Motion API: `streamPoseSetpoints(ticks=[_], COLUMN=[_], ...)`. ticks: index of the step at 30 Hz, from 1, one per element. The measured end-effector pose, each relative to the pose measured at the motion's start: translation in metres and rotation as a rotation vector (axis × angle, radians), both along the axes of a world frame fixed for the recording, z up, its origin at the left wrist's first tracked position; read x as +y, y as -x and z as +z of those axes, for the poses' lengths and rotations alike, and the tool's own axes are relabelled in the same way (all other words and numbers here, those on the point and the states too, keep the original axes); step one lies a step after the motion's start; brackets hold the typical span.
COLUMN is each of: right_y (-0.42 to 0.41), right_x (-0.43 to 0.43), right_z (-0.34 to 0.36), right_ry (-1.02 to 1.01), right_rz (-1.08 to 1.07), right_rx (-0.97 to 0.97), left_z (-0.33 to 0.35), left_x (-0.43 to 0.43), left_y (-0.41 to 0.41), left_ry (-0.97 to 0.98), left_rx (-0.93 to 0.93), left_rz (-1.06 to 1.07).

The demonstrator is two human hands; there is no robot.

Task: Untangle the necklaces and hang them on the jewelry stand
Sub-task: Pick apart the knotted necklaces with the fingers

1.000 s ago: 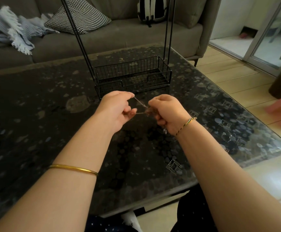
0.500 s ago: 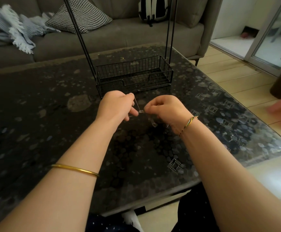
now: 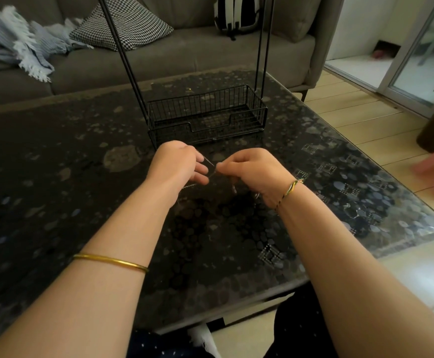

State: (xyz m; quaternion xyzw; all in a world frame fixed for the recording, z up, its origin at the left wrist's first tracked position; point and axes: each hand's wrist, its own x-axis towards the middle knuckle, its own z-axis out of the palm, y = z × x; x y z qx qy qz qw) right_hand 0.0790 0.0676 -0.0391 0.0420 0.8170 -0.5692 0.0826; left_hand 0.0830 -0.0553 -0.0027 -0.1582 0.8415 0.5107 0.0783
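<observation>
So this is the untangling part, nothing's on the stand (image 3: 205,117) yet. Both hands are pinched shut on the necklaces (image 3: 209,161) just above the table (image 3: 55,177), right in front of the stand's wire basket; left hand (image 3: 177,166) and right hand (image 3: 252,171) are close together with thin silvery chain stretched between them and loose bits dangling under the right. Where the knot sits is hard to tell, too fine. Next move probably needs gentle teasing apart, no yanking

grey sofa (image 3: 174,60) | dark speckled table (image 3: 55,177) (glass-topped) | pale tiled floor (image 3: 366,125) | daylit sliding door (image 3: 417,60)
</observation>
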Motion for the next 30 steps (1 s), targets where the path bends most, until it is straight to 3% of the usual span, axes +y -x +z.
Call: streamPoseSetpoints(ticks=[7,11,24,30], right_y=[0.006,0.008,0.004,0.006], right_x=[0.001,0.001,0.004,0.006], right_z=[-0.007,-0.010,-0.003,-0.003], right_ry=[-0.081,-0.122,-0.103,-0.024], right_rz=[-0.093,-0.112,-0.021,-0.125], right_rx=[0.149,0.189,0.131,0.120], left_z=[0.010,0.001,-0.014,-0.017], left_x=[0.009,0.003,-0.005,-0.008], left_y=[-0.005,-0.004,0.006,0.005], left_ry=[0.090,0.104,0.126,0.192], left_rx=[-0.111,-0.039,0.087,0.107], left_rz=[-0.177,-0.238,-0.246,-0.305])
